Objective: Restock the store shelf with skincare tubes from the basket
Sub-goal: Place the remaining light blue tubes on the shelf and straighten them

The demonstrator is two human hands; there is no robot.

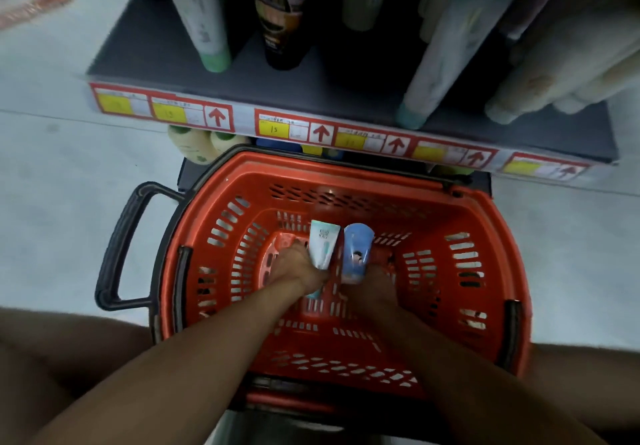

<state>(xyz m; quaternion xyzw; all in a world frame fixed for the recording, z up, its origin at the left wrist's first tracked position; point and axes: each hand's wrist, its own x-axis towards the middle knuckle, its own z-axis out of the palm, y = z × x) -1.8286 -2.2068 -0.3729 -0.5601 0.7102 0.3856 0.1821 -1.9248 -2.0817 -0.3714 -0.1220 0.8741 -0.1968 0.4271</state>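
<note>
An orange plastic basket sits on the floor below the shelf. Both of my arms reach down into it. My left hand grips a white tube with a teal stripe, crimped end up. My right hand grips a blue tube with a small picture on it, right beside the white one. The dark shelf above the basket holds several upright tubes, among them a white one with a green cap and a black one.
A strip of red and yellow price labels runs along the shelf's front edge. Cream bottles with green caps stand on a lower shelf behind the basket. The basket's black handle sticks out left. Pale floor lies on both sides.
</note>
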